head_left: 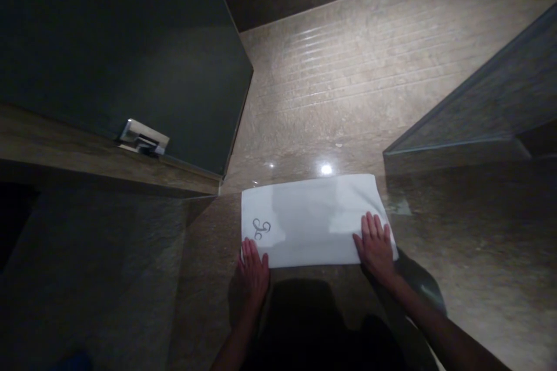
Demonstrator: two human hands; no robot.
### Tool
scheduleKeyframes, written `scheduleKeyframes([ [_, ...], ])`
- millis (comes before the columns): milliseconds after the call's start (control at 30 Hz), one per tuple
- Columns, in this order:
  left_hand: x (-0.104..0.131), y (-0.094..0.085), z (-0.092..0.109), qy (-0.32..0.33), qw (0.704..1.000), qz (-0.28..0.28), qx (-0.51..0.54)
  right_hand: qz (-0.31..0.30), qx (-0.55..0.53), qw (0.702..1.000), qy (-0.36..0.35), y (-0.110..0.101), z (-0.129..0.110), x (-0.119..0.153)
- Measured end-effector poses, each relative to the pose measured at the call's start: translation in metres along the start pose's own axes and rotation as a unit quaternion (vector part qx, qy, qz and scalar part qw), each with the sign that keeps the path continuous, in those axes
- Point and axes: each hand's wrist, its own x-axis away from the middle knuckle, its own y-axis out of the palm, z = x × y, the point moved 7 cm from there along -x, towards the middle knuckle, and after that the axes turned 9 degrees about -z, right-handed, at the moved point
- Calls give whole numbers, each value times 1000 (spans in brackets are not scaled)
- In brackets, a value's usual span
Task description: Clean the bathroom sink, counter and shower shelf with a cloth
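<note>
A white bath mat (pixel 304 214) with a dark curly monogram lies spread flat on the brown stone floor. My left hand (pixel 253 269) rests at its near left corner, just below the monogram, fingers stretched out over the cloth. On the right side of the mat lies my right hand (pixel 376 246), palm down with the fingers extended and the thumb apart. Faint creases show in the mat beyond the right hand. Neither hand grasps anything.
Beyond the mat is a lit stone shower floor (pixel 313 122) with grooves. A dark glass panel (pixel 174 69) with a metal hinge (pixel 143 136) stands at the left. Another glass panel (pixel 487 98) is at the right.
</note>
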Motion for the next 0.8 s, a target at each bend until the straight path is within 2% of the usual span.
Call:
scheduleKeyframes([
  [33,-13,-6,15,15,1000,7,9,-4,-13,999,-30,1,-21,-1],
  [67,-29,-11,35,47,999,10,20,-20,-29,995,-90,5,-51,-3],
  [133,-63,-11,76,137,990,-17,38,-83,-56,965,-241,17,-114,-9],
  [167,-79,-8,90,177,983,-40,41,-117,-59,947,-295,23,-135,-15],
  [200,-93,-5,96,196,978,-58,41,-145,-56,934,-322,29,-143,-25],
  [233,-105,-3,93,194,978,-67,38,-161,-47,933,-317,33,-137,-40],
  [267,-114,-1,80,170,983,-67,33,-164,-34,944,-283,35,-117,-58],
  [333,-124,-3,35,86,995,-49,28,-137,-6,975,-173,30,-50,-97],
  [400,-126,-7,-12,1,999,-34,30,-101,15,993,-51,17,23,-127],
  [433,-126,-11,-28,-44,998,-18,34,-87,21,996,2,11,50,-137],
  [467,-127,-15,-36,-77,996,3,37,-75,24,996,40,5,66,-144],
  [500,-130,-19,-32,-88,995,22,42,-63,25,995,68,1,69,-148],
  [533,-135,-23,-16,-72,995,38,49,-50,22,995,80,-1,61,-151],
  [567,-142,-25,11,-26,997,42,57,-42,17,997,67,1,42,-154],
  [600,-150,-24,46,46,996,31,65,-44,9,999,30,5,15,-155],
  [667,-164,-18,114,194,978,-16,75,-79,-12,992,-97,19,-39,-155],
  [700,-171,-14,135,235,969,-37,72,-101,-20,984,-148,26,-54,-153],
  [733,-178,-11,143,248,965,-53,67,-116,-25,979,-168,30,-56,-153],
  [767,-184,-10,139,236,968,-63,61,-121,-27,980,-156,31,-43,-156],
  [800,-189,-13,122,203,975,-62,59,-118,-29,986,-116,29,-20,-162],
])
